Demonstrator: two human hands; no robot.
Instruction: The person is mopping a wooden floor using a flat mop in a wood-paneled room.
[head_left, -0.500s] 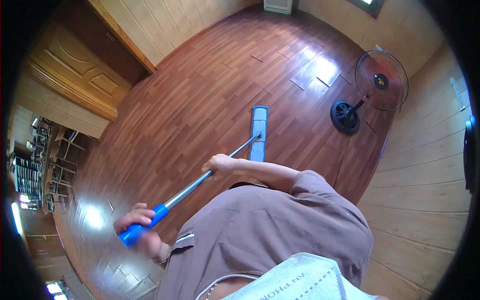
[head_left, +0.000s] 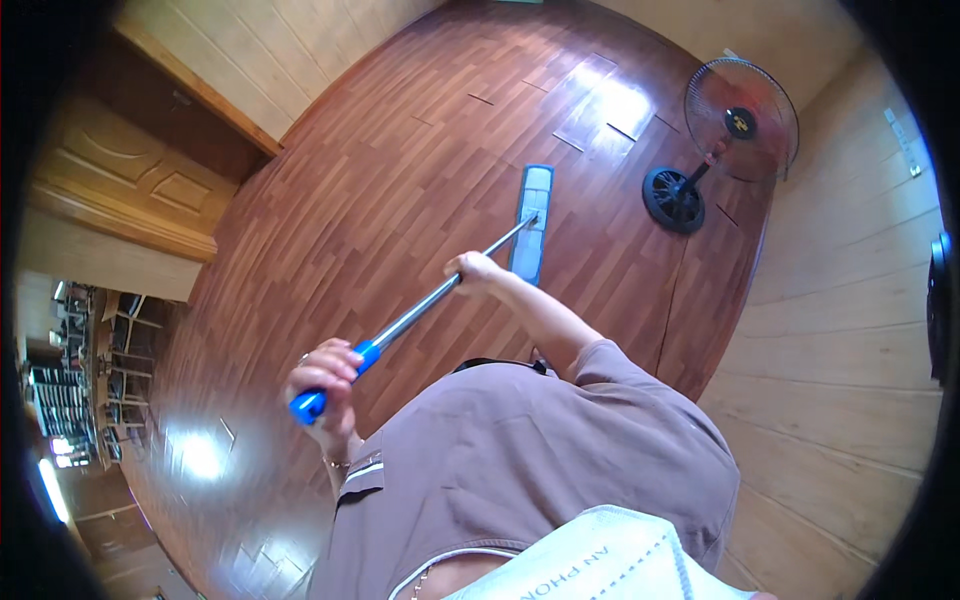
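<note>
A flat mop (head_left: 420,308) slants across the view, its metal pole running from my body toward the far right. My left hand (head_left: 326,380) is wrapped round the blue grip at the pole's near end. Farther along, my right hand (head_left: 474,270) closes on the bare metal pole, with that arm reaching across from the right. The long, narrow mop head (head_left: 533,222), light with blue edges, lies flat on the wood-look floor (head_left: 400,190).
A standing fan (head_left: 740,125) on a round black base is to the right, near the pale panelled wall (head_left: 800,400). A wooden door (head_left: 130,170) is at the far left. Stacked chairs and tables (head_left: 120,340) stand at the left edge. Some floor planks show gaps.
Both hands have pushed the mop forward and to the right; its head lies farther away from me. The view has shifted slightly, too.
</note>
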